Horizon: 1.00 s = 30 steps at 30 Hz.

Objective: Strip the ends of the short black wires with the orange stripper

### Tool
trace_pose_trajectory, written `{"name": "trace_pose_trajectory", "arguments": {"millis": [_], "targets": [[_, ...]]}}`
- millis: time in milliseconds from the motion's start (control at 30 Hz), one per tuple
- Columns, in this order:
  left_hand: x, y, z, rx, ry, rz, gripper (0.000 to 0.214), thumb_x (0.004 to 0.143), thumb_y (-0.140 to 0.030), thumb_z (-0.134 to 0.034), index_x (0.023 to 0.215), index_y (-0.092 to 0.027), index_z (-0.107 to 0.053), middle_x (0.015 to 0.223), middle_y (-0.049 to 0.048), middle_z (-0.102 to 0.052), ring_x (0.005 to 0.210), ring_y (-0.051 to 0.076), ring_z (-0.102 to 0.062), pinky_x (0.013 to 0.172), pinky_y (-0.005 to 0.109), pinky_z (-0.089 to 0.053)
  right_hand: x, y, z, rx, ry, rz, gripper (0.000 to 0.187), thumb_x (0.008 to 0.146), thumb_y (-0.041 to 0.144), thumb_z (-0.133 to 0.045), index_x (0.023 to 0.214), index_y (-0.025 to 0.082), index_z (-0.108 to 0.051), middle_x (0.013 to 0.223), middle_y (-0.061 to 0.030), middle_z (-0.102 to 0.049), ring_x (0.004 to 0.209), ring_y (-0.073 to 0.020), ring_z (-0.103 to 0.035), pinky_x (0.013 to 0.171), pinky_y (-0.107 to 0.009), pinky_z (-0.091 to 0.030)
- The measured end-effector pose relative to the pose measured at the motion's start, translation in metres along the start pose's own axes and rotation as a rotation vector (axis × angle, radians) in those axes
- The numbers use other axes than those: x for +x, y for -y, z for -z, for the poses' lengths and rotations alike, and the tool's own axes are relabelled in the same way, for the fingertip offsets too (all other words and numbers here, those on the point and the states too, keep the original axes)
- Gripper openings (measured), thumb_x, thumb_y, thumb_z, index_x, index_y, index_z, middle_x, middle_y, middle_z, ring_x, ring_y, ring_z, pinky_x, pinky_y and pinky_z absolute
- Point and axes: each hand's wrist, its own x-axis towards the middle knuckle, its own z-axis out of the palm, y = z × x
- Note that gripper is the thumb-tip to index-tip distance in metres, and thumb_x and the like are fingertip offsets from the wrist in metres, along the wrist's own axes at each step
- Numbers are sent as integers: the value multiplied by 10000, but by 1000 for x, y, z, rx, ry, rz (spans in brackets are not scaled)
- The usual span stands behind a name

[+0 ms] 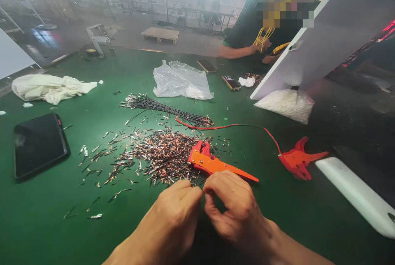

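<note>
"The bare left hand point(179, 213) is up close, curled like a ball."

"And the bare right hand point(236, 205)?"

"Finger and thumb bend in beside it. I can't tell what the 2 hold."

"What's past them?"

"A messy pile of short black and coppery wire bits point(168, 154). A smooth orange and red plastic tool point(212, 163) rests on its right edge. Behind lie long, thin black wires with shiny tips point(173, 110)."

"Any letters?"

"The small dark phone with buttons point(231, 83) has marks too tiny to read."

Curled fingers point(219, 189) close together
</note>
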Motion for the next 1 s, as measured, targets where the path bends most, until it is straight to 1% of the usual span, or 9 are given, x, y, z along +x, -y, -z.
{"name": "trace_pose_trajectory", "arguments": {"millis": [233,533,600,633,700,767,800,867,1000], "targets": [[6,-4,4,23,1,-35,272,830,31,-385,727,-221,-378,574,-16,-504,514,129,-469,463,229,-339,0,1,-3,39,-29,-37,207,745,25,-441,720,227,-475,601,31,-490,484,-128,-471,465,-260,-363],[6,-2,-5,56,-73,-98,274,779,43,-389,752,-229,-386,577,-19,-512,509,141,-477,447,238,-342,1,-1,-1,49,-64,-84,204,749,50,-445,699,247,-433,580,39,-482,474,-129,-500,457,-248,-371],[1,3,-9,55,-204,-168,282,775,46,-382,747,-235,-365,547,-36,-451,486,143,-438,475,245,-379,2,-8,7,66,-66,-121,203,786,67,-442,691,246,-449,586,35,-502,481,-128,-512,465,-243,-387],[-2,6,-11,71,-256,-140,302,776,60,-365,742,-240,-347,537,-42,-423,476,145,-418,493,250,-403,3,-12,11,52,-144,-193,235,811,63,-435,672,251,-438,574,41,-484,466,-122,-485,450,-238,-373],[-6,9,-14,91,-170,-33,291,813,55,-397,772,-233,-384,596,-19,-482,543,151,-482,503,234,-425,3,-18,16,36,-192,-305,248,834,51,-460,689,251,-444,591,50,-493,459,-111,-485,446,-223,-386],[-8,10,-18,107,-90,11,281,842,50,-419,787,-225,-415,641,-3,-522,600,157,-532,543,229,-465,3,-18,16,84,-66,-145,186,830,65,-496,766,238,-521,616,37,-571,490,-126,-558,486,-235,-439],[-8,10,-21,125,-199,-24,279,850,41,-405,776,-228,-414,607,-15,-495,569,156,-510,553,236,-479,2,-17,14,97,-46,-102,179,839,62,-504,801,232,-546,640,26,-613,517,-135,-598,520,-245,-465],[-7,10,-26,157,-347,-64,251,877,19,-402,819,-212,-483,581,-27,-491,536,153,-487,657,286,-536,1,-11,9,182,-20,-150,155,890,105,-512,914,227,-604,726,0,-688,595,-152,-663,581,-254,-505],[-5,7,-25,210,-307,-19,217,882,1,-450,876,-187,-558,648,2,-577,613,165,-537,783,356,-555,-1,-2,5,370,79,-326,160,953,221,-514,1025,236,-656,875,-28,-743,724,-175,-705,673,-261,-548]]}}
